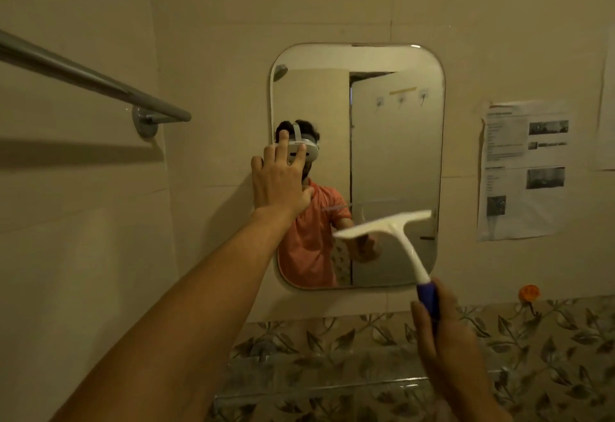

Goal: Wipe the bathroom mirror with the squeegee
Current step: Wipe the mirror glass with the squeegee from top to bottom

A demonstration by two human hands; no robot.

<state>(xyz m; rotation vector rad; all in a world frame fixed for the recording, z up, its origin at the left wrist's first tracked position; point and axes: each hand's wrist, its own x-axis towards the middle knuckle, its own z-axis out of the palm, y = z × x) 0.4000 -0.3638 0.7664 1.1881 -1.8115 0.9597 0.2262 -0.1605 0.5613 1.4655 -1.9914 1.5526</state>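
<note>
Mirror (396,162) smooth glossy glass. Squeegee (396,228) smooth white plastic with slight sheen, grip dark blue plastic. Rail (100,80) metal, satin finish. Wall tiles (83,222) cream, smooth, low gloss. Leaf-print tiles (549,338) glossy. Paper sheet (522,172) matt, wrinkled.

Left grip (279,185) rests flat on the mirror (396,155) edge; right grip (446,341) holds the squeegee (386,227) (blade blurred).

The mirror (396,155) hangs on the wall, with the towel rail (93,78) to its left and 1 paper sheet (524,168) to its right. The left hand (276,185) lies across its left edge. The squeegee (399,232) is before its lower right part (handle in the right hand (446,338), below).
</note>
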